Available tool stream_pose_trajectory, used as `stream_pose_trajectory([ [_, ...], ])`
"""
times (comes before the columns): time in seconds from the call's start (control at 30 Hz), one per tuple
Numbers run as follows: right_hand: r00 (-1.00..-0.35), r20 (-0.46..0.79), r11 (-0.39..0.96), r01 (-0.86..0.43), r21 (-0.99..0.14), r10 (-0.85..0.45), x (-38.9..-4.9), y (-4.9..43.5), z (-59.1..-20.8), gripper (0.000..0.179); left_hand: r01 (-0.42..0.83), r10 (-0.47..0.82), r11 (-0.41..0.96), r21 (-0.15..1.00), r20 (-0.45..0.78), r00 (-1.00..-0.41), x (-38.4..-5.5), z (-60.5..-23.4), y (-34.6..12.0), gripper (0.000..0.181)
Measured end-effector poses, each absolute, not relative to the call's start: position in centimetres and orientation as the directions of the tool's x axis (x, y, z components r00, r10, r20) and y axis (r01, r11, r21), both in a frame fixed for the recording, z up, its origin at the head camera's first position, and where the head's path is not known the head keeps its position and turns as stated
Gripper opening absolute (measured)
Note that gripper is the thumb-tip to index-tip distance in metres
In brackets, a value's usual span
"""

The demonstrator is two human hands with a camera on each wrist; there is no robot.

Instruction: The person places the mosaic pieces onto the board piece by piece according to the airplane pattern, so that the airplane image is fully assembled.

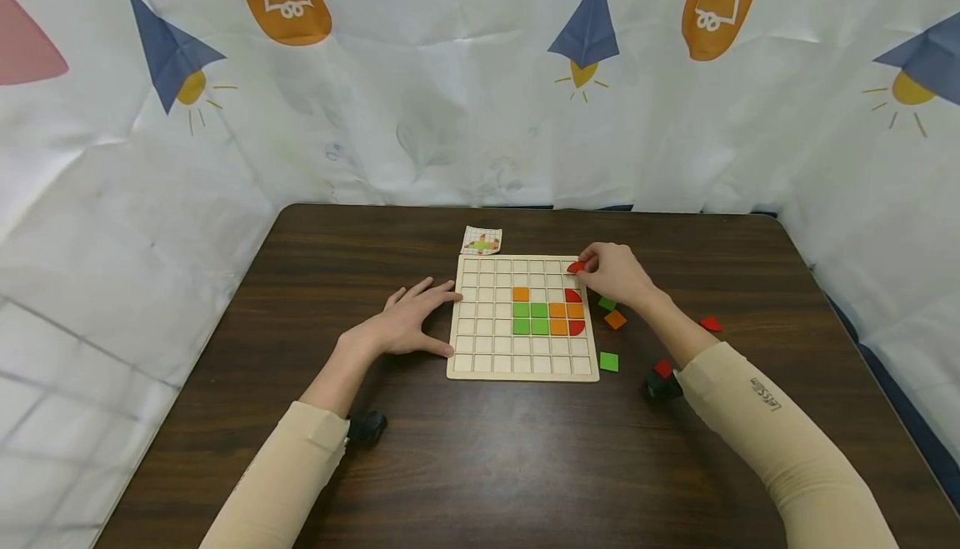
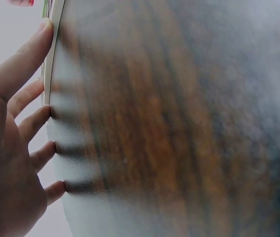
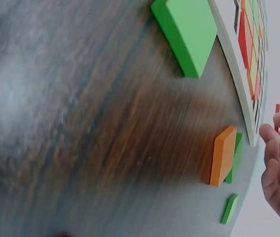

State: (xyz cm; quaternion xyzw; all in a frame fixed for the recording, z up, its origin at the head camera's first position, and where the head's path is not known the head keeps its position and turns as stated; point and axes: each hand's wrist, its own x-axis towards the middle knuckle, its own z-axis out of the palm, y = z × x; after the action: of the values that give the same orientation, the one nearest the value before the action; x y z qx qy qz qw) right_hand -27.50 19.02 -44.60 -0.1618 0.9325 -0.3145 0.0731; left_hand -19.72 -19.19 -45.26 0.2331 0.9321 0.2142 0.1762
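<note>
A pale wooden grid board (image 1: 483, 349) lies on the dark table. On it sit green squares (image 1: 530, 318), orange squares (image 1: 558, 326) and two red round-edged tiles (image 1: 576, 328). My right hand (image 1: 617, 272) pinches a red tile (image 1: 575, 267) between thumb and fingers, over the board's upper right corner. In the right wrist view that red tile (image 3: 277, 116) appears edge-on at the fingertips. My left hand (image 1: 397, 324) lies with fingers spread at the board's left edge. Its thumb (image 2: 43, 37) touches the board's side in the left wrist view.
A small picture card (image 1: 482, 241) lies behind the board. Loose tiles lie to the right: a green square (image 1: 609, 361), an orange one (image 1: 616, 319), another green piece (image 1: 607, 303), and red pieces (image 1: 711, 325) near the right forearm. A patterned white cloth (image 1: 450, 116) hangs behind the table.
</note>
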Motion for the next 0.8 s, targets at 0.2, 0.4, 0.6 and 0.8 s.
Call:
stream_pose_trajectory([
  [0.2, -0.931, -0.032, 0.742, -0.269, -0.614, -0.364, -27.4, 18.3, -44.5, 0.033, 0.354, 0.507, 0.802, 0.481, -0.234, -0.829, -19.7, -45.3, -19.2, 0.095],
  [0.4, -0.926, -0.022, 0.729, -0.281, -0.624, -0.376, -27.4, 17.9, -44.8, 0.032, 0.355, 0.505, 0.805, 0.476, -0.236, -0.83, -19.7, -45.3, -19.2, 0.095],
  [0.6, -0.928, -0.015, 0.735, -0.285, -0.616, -0.373, -27.4, 17.5, -45.0, 0.032, 0.359, 0.508, 0.803, 0.476, -0.232, -0.829, -19.7, -45.2, -19.1, 0.095],
  [0.8, -0.926, -0.022, 0.738, -0.287, -0.611, -0.378, -27.3, 17.1, -44.9, 0.03, 0.363, 0.512, 0.801, 0.476, -0.231, -0.828, -19.7, -45.1, -19.2, 0.095],
])
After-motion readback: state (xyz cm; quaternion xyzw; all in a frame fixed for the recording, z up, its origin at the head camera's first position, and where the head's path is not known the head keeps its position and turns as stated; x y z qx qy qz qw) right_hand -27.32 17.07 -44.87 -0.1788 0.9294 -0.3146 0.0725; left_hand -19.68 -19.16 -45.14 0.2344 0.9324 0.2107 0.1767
